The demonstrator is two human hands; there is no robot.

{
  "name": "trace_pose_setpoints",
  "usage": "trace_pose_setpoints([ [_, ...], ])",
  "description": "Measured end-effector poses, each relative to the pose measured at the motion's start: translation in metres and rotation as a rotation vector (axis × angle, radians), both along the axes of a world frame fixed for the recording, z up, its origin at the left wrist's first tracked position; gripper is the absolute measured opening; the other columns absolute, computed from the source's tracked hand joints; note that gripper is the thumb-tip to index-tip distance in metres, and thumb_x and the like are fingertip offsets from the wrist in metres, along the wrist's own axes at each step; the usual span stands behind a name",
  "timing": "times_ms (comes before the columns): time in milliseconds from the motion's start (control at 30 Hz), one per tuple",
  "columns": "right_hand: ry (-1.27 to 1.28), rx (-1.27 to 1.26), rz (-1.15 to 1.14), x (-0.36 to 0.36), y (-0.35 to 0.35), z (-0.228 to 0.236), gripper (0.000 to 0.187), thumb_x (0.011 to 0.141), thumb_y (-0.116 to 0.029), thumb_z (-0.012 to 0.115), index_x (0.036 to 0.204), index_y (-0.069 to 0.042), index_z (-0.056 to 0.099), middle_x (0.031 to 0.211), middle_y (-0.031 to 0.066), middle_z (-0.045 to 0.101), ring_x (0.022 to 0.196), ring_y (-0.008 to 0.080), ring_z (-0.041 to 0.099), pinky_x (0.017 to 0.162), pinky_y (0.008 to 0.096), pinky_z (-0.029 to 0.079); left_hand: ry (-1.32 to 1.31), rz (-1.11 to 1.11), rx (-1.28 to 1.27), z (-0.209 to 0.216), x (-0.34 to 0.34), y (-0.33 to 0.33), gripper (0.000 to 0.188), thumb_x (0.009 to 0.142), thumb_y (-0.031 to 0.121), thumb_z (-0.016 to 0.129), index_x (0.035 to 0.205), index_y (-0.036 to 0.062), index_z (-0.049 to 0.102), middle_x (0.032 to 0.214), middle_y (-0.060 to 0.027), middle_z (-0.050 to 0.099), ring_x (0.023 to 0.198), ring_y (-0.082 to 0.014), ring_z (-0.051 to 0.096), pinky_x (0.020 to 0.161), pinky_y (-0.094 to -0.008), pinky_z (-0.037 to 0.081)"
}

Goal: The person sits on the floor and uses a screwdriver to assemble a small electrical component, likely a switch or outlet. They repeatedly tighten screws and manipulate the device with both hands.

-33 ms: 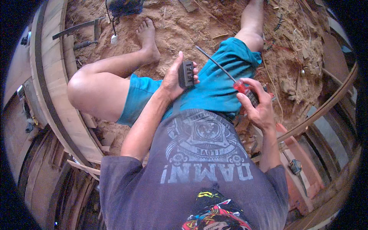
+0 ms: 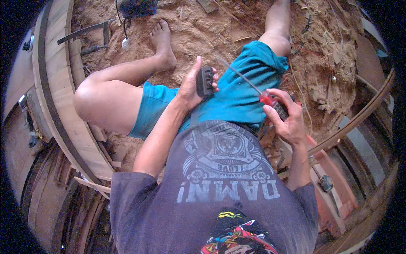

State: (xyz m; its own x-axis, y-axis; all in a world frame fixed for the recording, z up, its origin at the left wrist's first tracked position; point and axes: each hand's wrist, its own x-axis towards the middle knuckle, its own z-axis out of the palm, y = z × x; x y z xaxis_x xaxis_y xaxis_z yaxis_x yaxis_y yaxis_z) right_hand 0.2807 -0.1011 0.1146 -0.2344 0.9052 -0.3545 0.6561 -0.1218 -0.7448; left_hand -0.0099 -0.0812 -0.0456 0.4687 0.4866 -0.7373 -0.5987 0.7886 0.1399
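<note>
Two bare hands, upper centre: the left hand has its grip round a notched, blocky black piece, fingers partly hidden behind; further right, the right hand grips a red-and-black screwdriver, slim metal shaft blurring towards its tip over crumbly brown ground.

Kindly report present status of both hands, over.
Left hand holding black block. Right hand gripping red-handled screwdriver, apart from block. Obstruction: none visible.

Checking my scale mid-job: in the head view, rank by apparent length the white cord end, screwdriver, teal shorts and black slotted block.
teal shorts
screwdriver
black slotted block
white cord end
</note>
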Motion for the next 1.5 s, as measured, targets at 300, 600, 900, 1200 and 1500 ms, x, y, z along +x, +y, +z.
trace_pose_setpoints([
  [300,-0.066,-0.066,0.044,-0.006,0.003,0.014,0.038,0.093,-0.020,0.081,0.125,-0.002,0.076,0.117,0.0158,0.080,0.111,0.0274,0.077,0.113,0.0411,0.049,0.138,-0.048,0.075,0.000,-0.002,0.006,0.070,0.104,0.071,0.052,0.114,0.0032,0.068,0.083,-0.0065,0.067,0.069,-0.0189,0.062,0.069,-0.0355,0.056],
  [600,-0.024,-0.117,0.002,-0.009,0.003,0.008,0.036,0.094,-0.020,0.080,0.125,-0.002,0.077,0.118,0.0156,0.080,0.112,0.0272,0.076,0.111,0.0406,0.050,0.221,-0.074,0.141,-0.003,0.002,0.002,0.069,0.105,0.070,0.051,0.107,0.0031,0.068,0.083,-0.0063,0.066,0.070,-0.0175,0.062,0.069,-0.0345,0.055],
  [900,-0.039,-0.131,0.022,-0.011,0.006,0.009,0.036,0.094,-0.022,0.080,0.124,-0.003,0.077,0.117,0.0149,0.080,0.113,0.0263,0.076,0.114,0.0428,0.046,0.240,-0.091,0.173,0.002,0.003,0.003,0.067,0.106,0.069,0.050,0.105,0.0041,0.067,0.088,-0.0060,0.065,0.073,-0.0169,0.062,0.071,-0.0332,0.055],
  [1200,-0.047,-0.037,0.087,-0.012,0.010,0.008,0.035,0.095,-0.021,0.080,0.123,-0.001,0.076,0.113,0.0134,0.081,0.100,0.0241,0.078,0.091,0.0354,0.059,0.255,-0.091,0.199,-0.001,0.002,0.002,0.064,0.106,0.067,0.052,0.106,0.0040,0.066,0.090,-0.0068,0.066,0.076,-0.0172,0.064,0.071,-0.0315,0.054],
  [1500,0.272,-0.406,-0.208,-0.001,0.014,0.018,0.032,0.103,-0.016,0.072,0.133,-0.006,0.070,0.110,0.0039,0.074,0.086,0.0067,0.069,0.058,0.0226,0.052,0.344,-0.129,0.253,0.003,0.002,0.001,0.062,0.107,0.064,0.052,0.110,0.0036,0.065,0.089,-0.0086,0.067,0.077,-0.0168,0.064,0.073,-0.0305,0.054],
])
